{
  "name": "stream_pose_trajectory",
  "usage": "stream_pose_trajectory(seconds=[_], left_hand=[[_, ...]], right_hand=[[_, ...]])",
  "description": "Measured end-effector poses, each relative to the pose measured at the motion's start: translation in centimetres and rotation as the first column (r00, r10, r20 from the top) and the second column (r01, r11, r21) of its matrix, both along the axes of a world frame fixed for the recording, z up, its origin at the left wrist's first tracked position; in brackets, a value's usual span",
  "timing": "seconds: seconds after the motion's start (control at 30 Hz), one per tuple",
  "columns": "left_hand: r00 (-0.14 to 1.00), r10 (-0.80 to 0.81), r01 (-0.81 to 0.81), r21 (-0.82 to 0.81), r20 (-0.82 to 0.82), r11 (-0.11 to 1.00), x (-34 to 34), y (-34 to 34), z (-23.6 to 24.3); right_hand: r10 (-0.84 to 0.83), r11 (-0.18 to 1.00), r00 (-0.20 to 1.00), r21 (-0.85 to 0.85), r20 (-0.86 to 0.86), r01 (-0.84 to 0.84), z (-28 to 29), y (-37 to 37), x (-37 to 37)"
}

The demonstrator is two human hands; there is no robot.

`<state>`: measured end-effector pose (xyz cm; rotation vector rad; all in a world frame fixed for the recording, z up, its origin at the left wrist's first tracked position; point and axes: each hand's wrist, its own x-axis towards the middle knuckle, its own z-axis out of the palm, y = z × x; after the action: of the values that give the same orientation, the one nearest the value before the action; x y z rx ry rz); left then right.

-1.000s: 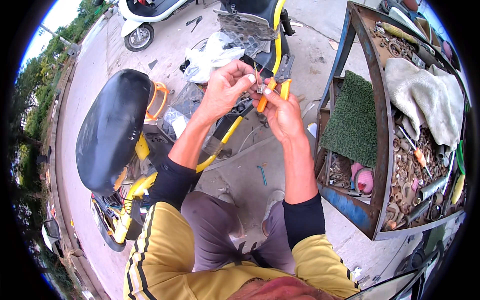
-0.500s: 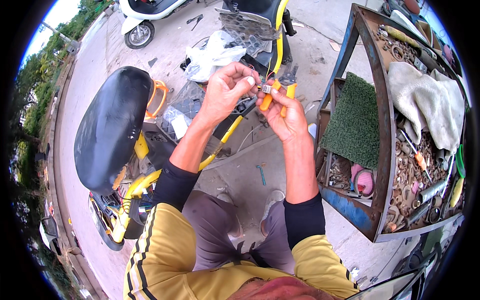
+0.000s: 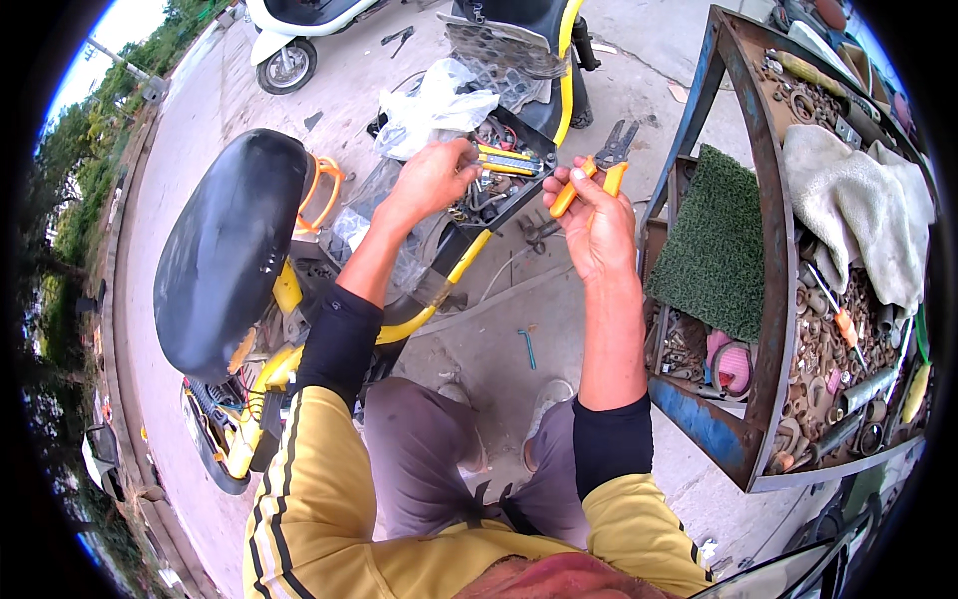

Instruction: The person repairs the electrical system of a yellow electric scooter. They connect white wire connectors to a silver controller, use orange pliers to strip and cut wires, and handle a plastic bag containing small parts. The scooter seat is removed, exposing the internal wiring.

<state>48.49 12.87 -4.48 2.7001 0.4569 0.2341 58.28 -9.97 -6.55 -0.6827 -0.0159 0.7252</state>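
Daylight is falling on grey concrete ground [image 3: 220, 110], which is running to a low kerb [image 3: 106, 299] on the left. Beyond it, green trees [image 3: 60, 210] are rising below a bright, pale sky [image 3: 125, 25]. A white scooter [image 3: 271, 45] is standing at the top, while a metal rack [image 3: 697, 417] (its blue paint giving way to rust) is occupying the right.

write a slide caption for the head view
Right hand holding yellow-handled pliers, left hand beside a yellow tool, with a rack of metal parts at right.
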Motion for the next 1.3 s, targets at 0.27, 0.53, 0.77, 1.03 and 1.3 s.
stream_pose_trajectory(seconds=[0.27,0.53,0.77,1.03,1.3], left_hand=[[0.963,-0.227,0.263,0.327,-0.145,0.908,5.1,2.1,-4.2],[0.975,-0.206,0.22,0.239,-0.084,0.946,2.4,3.9,-2.5],[0.911,-0.296,0.346,0.138,-0.286,0.928,-0.6,5.8,-2.3],[0.899,-0.438,0.418,0.368,-0.033,0.831,5.3,4.2,-3.5],[0.901,-0.336,0.433,0.559,-0.274,0.707,8.1,4.5,-4.5]], right_hand=[[-0.033,0.999,0.999,0.042,-0.039,0.035,-0.3,-0.6,0.8],[-0.053,0.995,0.997,0.087,-0.063,0.059,-0.3,-1.3,1.7],[-0.034,0.994,0.996,0.104,-0.077,0.042,-0.2,-1.4,1.5],[-0.028,0.995,0.998,0.093,-0.05,0.032,0.3,-1.2,1.2],[-0.031,0.995,0.998,0.097,-0.046,0.035,0.3,-1.7,1.5]])
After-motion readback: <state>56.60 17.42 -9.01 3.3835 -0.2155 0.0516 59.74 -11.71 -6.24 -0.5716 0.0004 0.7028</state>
